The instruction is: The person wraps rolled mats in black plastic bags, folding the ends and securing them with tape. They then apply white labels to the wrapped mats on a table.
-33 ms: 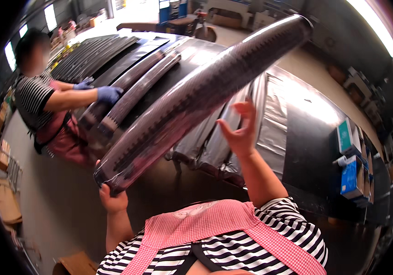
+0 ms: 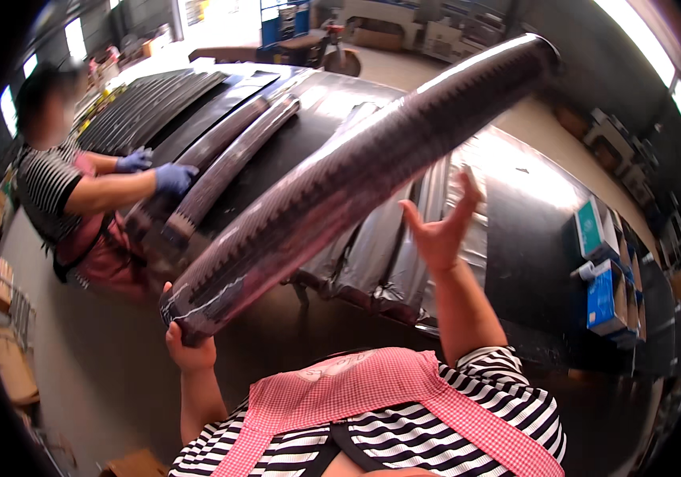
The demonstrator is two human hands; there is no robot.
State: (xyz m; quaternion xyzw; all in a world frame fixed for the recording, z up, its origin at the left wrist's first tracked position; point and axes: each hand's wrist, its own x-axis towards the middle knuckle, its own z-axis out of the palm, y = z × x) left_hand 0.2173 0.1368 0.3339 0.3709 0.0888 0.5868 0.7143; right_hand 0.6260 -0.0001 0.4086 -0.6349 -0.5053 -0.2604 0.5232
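A long, thick, dark tube-shaped roll (image 2: pixel 356 171) in shiny see-through wrap slants across the view in the air. Its low end is near me at the left and its far end is raised to the upper right. Round that low end my left hand (image 2: pixel 189 347) is closed, thumb against the wrap. Below the roll's middle is my right hand (image 2: pixel 442 230), open with thumb and fingers spread, seemingly apart from it. Several similar wrapped rolls (image 2: pixel 384 262) lie side by side on the black table (image 2: pixel 527 262), partly hidden behind the raised one.
At the left, a co-worker's gloved hands (image 2: pixel 174 180) are at two slimmer wrapped rolls (image 2: pixel 233 159) on the table. Ribbed dark strips (image 2: pixel 154 107) lie farther back. A green-and-white box (image 2: pixel 595 226) and a blue box (image 2: pixel 607 298) stand at the right.
My right hand has moved to the right, still spread. The roll's far end has shifted slightly right and down, while my left hand keeps its grip on the low end.
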